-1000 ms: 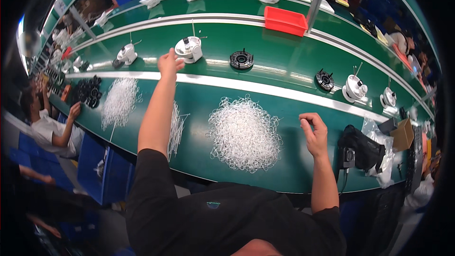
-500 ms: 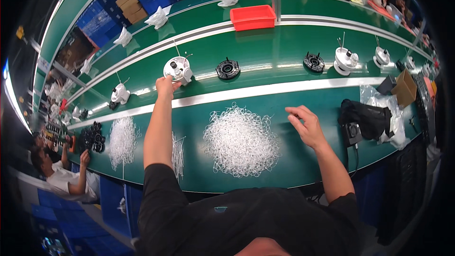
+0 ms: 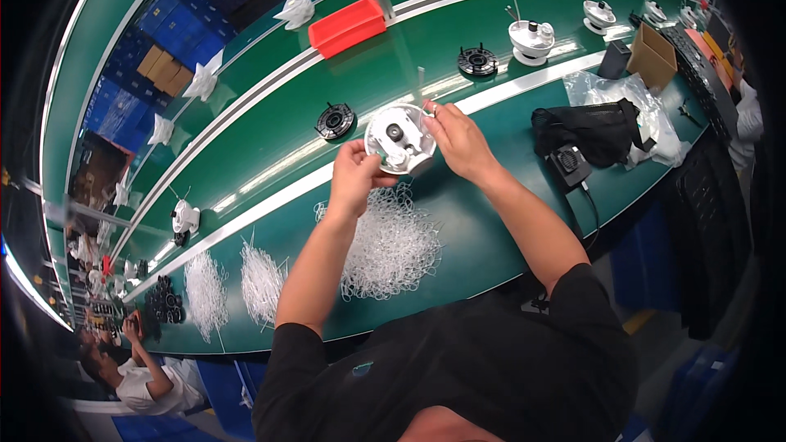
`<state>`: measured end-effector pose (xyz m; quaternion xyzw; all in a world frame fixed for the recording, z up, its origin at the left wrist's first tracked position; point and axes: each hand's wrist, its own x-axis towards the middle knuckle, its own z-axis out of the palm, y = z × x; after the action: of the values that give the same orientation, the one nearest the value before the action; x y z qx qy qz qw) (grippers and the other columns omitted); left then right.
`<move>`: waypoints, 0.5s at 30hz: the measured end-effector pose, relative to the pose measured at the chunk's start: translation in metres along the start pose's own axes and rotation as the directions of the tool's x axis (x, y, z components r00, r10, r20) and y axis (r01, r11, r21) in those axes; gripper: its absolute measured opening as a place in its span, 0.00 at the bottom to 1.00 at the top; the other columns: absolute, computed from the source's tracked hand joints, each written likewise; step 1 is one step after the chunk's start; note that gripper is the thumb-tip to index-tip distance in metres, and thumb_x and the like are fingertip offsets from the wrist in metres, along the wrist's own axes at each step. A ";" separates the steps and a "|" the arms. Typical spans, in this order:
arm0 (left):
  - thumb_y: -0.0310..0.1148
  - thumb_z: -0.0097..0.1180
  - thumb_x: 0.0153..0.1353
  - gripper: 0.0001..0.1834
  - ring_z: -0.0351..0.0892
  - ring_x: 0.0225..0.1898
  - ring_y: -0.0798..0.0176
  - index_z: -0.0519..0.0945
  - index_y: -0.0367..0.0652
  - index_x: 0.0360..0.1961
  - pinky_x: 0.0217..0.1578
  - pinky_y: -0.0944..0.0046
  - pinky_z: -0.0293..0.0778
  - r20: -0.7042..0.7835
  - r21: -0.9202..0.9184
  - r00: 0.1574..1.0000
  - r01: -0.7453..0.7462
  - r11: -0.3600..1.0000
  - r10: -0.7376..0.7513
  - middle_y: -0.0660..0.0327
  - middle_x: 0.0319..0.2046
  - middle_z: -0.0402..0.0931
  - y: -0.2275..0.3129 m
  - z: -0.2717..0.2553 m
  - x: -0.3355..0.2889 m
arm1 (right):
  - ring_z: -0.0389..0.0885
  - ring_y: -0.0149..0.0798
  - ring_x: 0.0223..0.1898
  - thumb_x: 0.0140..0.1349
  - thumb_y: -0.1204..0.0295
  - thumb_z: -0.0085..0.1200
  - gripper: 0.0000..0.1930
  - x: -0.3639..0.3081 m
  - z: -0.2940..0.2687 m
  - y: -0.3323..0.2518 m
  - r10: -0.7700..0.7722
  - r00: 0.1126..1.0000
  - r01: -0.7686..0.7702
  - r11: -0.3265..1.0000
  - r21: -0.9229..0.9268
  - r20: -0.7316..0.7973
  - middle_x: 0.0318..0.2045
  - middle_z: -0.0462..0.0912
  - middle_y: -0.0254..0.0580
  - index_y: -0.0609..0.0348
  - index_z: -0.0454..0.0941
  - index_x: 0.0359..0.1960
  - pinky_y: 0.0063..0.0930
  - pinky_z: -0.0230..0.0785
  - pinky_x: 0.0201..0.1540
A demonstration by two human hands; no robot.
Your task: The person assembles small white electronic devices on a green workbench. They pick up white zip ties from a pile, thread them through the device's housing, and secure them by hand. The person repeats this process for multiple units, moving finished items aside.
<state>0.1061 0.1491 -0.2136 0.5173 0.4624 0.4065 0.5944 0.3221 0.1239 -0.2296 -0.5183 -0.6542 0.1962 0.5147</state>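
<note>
Between my two hands is a round white plastic housing (image 3: 399,135) with a dark round part in its middle, held above the near edge of the green conveyor belt. My left hand (image 3: 354,176) is closed on its lower left rim. At its upper right, my right hand (image 3: 455,136) grips the rim, and a pale strip or wire stands up near those fingers. Just below the housing lies a big pile of white looped ties (image 3: 389,241), partly covered by my left hand and forearm. A black round slotted base (image 3: 335,121) rests on the belt to the left of the housing.
Another black base (image 3: 477,60) and white housings (image 3: 530,39) stand along the belt. A red tray (image 3: 347,26) sits beyond the rail. Smaller tie piles (image 3: 262,282) lie left; a black bag (image 3: 585,131), a small black device (image 3: 568,165) and a cardboard box (image 3: 652,57) lie right.
My left hand has brought the white housing off the belt, rightward and nearer. My right hand has come over and taken its other side. The whole view has turned.
</note>
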 end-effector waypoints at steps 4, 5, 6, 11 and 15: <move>0.20 0.50 0.60 0.19 0.85 0.29 0.58 0.63 0.26 0.51 0.25 0.66 0.85 0.048 0.045 0.997 0.053 0.998 -0.055 0.47 0.37 0.79 -0.012 0.029 -0.002 | 0.80 0.52 0.38 0.68 0.65 0.52 0.14 -0.003 -0.021 0.012 0.034 0.999 -0.034 0.999 -0.018 -0.017 0.37 0.80 0.53 0.64 0.80 0.45 0.41 0.71 0.42; 0.20 0.50 0.59 0.19 0.85 0.29 0.58 0.63 0.27 0.51 0.25 0.66 0.85 0.060 0.063 0.995 0.071 0.995 -0.075 0.47 0.37 0.79 -0.015 0.035 -0.003 | 0.80 0.52 0.37 0.67 0.65 0.53 0.13 -0.004 -0.026 0.016 0.061 0.998 -0.061 0.998 0.025 0.000 0.35 0.80 0.52 0.64 0.81 0.43 0.41 0.71 0.41; 0.20 0.51 0.59 0.19 0.85 0.29 0.58 0.63 0.27 0.51 0.25 0.65 0.85 0.070 0.082 0.993 0.088 0.993 -0.094 0.47 0.37 0.78 -0.017 0.038 -0.004 | 0.81 0.52 0.35 0.67 0.65 0.54 0.13 -0.004 -0.029 0.020 0.087 0.996 -0.089 0.994 0.067 0.019 0.33 0.80 0.52 0.64 0.81 0.41 0.40 0.71 0.40; 0.21 0.52 0.60 0.19 0.85 0.28 0.58 0.63 0.27 0.51 0.27 0.63 0.86 0.147 0.122 0.973 0.160 0.979 -0.178 0.48 0.37 0.78 -0.021 0.049 -0.011 | 0.77 0.34 0.29 0.65 0.64 0.57 0.14 0.001 -0.032 0.032 0.230 0.969 -0.240 0.963 0.125 0.096 0.30 0.81 0.42 0.65 0.83 0.39 0.27 0.69 0.35; 0.23 0.54 0.62 0.20 0.84 0.29 0.60 0.64 0.28 0.52 0.27 0.63 0.85 0.158 0.141 0.966 0.184 0.973 -0.206 0.50 0.37 0.78 -0.029 0.051 -0.011 | 0.77 0.32 0.29 0.66 0.65 0.56 0.13 -0.001 -0.021 0.048 0.150 0.989 -0.146 0.976 0.161 -0.011 0.27 0.81 0.38 0.64 0.84 0.40 0.27 0.70 0.35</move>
<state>0.1526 0.1224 -0.2387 0.5386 0.4829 0.2701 0.6354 0.3628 0.1357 -0.2595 -0.5250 -0.5899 0.2798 0.5461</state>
